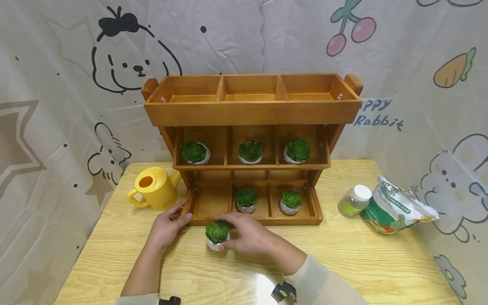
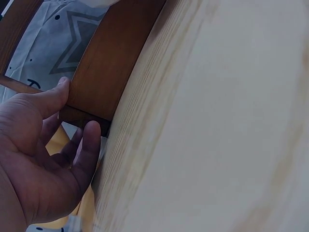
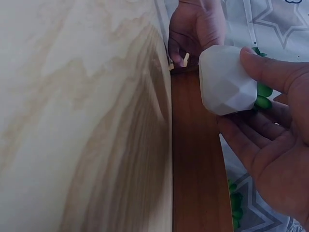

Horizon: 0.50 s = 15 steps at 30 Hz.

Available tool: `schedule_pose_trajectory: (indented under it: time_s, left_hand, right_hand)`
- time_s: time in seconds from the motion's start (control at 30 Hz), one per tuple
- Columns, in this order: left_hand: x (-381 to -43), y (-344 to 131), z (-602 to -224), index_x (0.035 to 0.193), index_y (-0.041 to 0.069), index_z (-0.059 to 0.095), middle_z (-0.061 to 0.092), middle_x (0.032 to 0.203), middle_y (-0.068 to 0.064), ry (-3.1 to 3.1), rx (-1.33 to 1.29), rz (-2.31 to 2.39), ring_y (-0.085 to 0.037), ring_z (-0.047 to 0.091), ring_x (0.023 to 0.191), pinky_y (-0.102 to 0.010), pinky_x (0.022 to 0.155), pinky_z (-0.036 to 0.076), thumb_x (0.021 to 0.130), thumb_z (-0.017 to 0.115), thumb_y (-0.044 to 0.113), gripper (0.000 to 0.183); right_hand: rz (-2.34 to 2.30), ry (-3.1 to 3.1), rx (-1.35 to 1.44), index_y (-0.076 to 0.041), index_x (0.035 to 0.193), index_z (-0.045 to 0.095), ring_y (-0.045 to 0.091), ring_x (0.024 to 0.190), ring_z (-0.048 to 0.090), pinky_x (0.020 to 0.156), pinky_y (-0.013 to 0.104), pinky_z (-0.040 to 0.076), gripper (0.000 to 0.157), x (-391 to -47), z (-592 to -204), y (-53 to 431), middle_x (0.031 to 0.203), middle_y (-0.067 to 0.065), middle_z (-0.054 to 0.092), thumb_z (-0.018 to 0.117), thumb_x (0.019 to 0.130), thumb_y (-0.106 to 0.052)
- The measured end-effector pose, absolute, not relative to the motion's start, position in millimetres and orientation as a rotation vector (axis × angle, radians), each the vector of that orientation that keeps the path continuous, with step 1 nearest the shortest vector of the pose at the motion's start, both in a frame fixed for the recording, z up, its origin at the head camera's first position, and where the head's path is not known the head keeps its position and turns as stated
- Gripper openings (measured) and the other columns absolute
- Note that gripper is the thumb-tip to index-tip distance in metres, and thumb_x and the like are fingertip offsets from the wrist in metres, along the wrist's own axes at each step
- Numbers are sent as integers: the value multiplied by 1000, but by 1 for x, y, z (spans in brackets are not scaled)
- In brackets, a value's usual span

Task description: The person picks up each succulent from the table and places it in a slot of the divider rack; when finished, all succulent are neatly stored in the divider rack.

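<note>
My right hand (image 1: 249, 234) holds a small potted succulent (image 1: 217, 232) between thumb and fingers, just in front of the wooden shelf's bottom tier. The right wrist view shows its white faceted pot (image 3: 227, 82) lifted off the table and tilted. With the left hand (image 1: 166, 226) I grip the lower left front corner of the three-tier wooden shelf (image 1: 253, 113), thumb at the front board and fingers round the end. Two succulents (image 1: 246, 198) sit in the bottom tier's middle and right compartments; its left one holds nothing. Three more succulents (image 1: 250, 151) fill the middle tier's compartments.
Left of the shelf stands a yellow watering can (image 1: 155, 189), close to my left hand. To the right are a clear jar with a white lid (image 1: 354, 201) and a white-green bag (image 1: 394, 207). A printed cloth (image 1: 236, 38) hangs behind the wooden table (image 1: 213, 279).
</note>
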<state>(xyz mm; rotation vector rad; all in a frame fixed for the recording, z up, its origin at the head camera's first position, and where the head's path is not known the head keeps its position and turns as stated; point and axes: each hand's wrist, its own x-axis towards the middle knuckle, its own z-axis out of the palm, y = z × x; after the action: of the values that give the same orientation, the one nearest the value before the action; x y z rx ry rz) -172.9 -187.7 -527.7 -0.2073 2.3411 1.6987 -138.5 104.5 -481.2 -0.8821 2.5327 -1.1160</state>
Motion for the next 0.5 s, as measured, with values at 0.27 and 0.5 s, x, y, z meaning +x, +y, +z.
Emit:
schedule_pose_trajectory:
  time_s: [0.27,0.5]
  left_hand:
    - [-172,-187,-526,156,23,51,38,159,-26,2344,-195,1702,-33,54,128,-31,80,62,98,76,29,64]
    - [-171,-185,-523,156,23,51,39,158,-27,2351,-192,1705,-26,59,117,-32,79,62,98,76,26,63]
  right_hand:
    - [-1171,2572,-828,-17,150,54,12,124,60,107,35,49,71,-146,-477,99,143,-2,60,85,89,-37]
    - [-1239,2593,-772,-17,149,56,9,112,64,98,34,54,70,-153,-474,95,137,-1,64,87,87,-33]
